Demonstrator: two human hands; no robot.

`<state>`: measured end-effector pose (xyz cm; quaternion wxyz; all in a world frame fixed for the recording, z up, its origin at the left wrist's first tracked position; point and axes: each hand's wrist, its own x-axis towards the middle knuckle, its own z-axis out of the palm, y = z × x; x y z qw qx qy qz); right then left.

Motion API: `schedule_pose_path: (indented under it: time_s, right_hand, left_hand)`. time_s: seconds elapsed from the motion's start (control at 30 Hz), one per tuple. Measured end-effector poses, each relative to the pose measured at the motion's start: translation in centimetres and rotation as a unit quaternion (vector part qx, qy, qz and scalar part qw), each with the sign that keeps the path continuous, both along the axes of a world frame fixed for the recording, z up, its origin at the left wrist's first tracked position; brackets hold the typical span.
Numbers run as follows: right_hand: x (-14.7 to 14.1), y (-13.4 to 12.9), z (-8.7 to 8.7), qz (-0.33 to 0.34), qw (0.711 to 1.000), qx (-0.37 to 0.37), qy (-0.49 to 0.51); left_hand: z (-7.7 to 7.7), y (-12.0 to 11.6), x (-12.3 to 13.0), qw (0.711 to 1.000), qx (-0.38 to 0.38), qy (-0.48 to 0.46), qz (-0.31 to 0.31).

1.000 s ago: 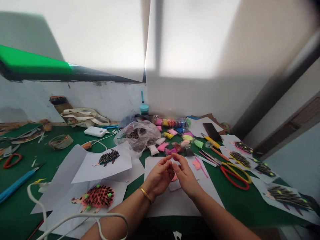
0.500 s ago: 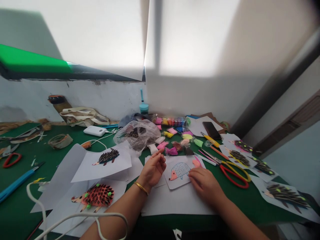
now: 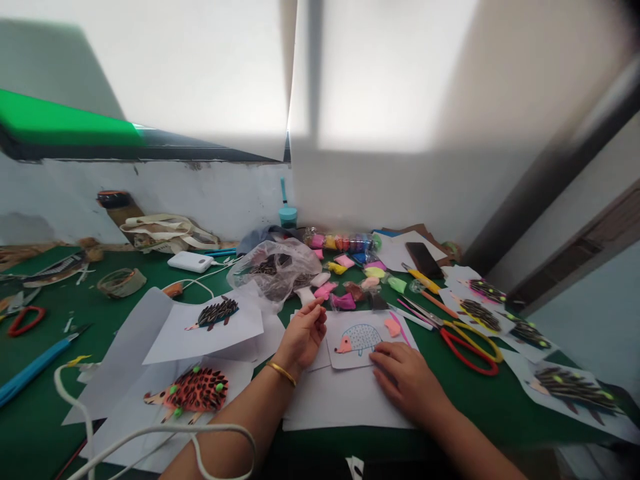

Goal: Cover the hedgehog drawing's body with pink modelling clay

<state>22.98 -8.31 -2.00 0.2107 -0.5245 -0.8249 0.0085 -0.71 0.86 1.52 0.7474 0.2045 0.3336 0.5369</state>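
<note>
A small white card with a hedgehog drawing (image 3: pixel 361 338) lies on white sheets (image 3: pixel 345 403); blue outlines and dots mark its body, and pink clay covers the face. Beside the drawing, a pink clay lump (image 3: pixel 393 327) rests on the paper. My right hand (image 3: pixel 407 380) lies over the card's lower right edge, fingers spread and touching it. Left of the card, my left hand (image 3: pixel 304 337) is raised palm up, wearing a gold bangle, its thumb and fingertips pressed together; anything between them is too small to make out.
Packets of coloured clay (image 3: pixel 343 301) and a plastic bag (image 3: pixel 275 270) lie behind the sheets. Scissors (image 3: pixel 467 347), a cutter (image 3: pixel 421 279) and a phone (image 3: pixel 423 260) are on the right. Finished hedgehog pictures (image 3: pixel 193 393) lie on both sides. A white cable (image 3: pixel 165 432) loops at front left.
The card has turned and shifted slightly left. My right hand has moved a little left and down with its fingers more spread, and my left hand has moved slightly left.
</note>
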Motion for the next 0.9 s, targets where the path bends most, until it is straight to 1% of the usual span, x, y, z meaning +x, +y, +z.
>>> schedule_pose_path:
  time_s: [0.1,0.2,0.37,0.47,0.67,0.9]
  right_hand:
    - [0.6,0.2,-0.4,-0.056,0.998,0.035,-0.01]
    - [1.6,0.8,-0.9,-0.114,0.991,0.059,-0.035]
    - [2.9,1.5,-1.8,-0.148,0.985,0.057,-0.07]
    - [2.8,1.4,-1.7,-0.145,0.984,0.074,-0.077]
    - [1.7,0.9,-1.0,-0.098,0.989,0.093,-0.069]
    - [1.8,0.7,-1.0,-0.085,0.99,0.101,-0.055]
  left_hand:
    - [-0.6,0.0,0.3,0.996,0.001,0.082,0.02]
    - [-1.3,0.0,0.7,0.992,0.013,0.121,0.021]
    - [-2.1,-0.1,1.3,0.983,0.058,0.175,0.0]
    - [-2.3,-0.1,1.4,0.978,0.076,0.194,-0.008]
    - [-2.4,0.0,1.3,0.975,0.093,0.204,-0.012]
    - [-2.2,0.1,1.1,0.979,0.075,0.189,-0.014]
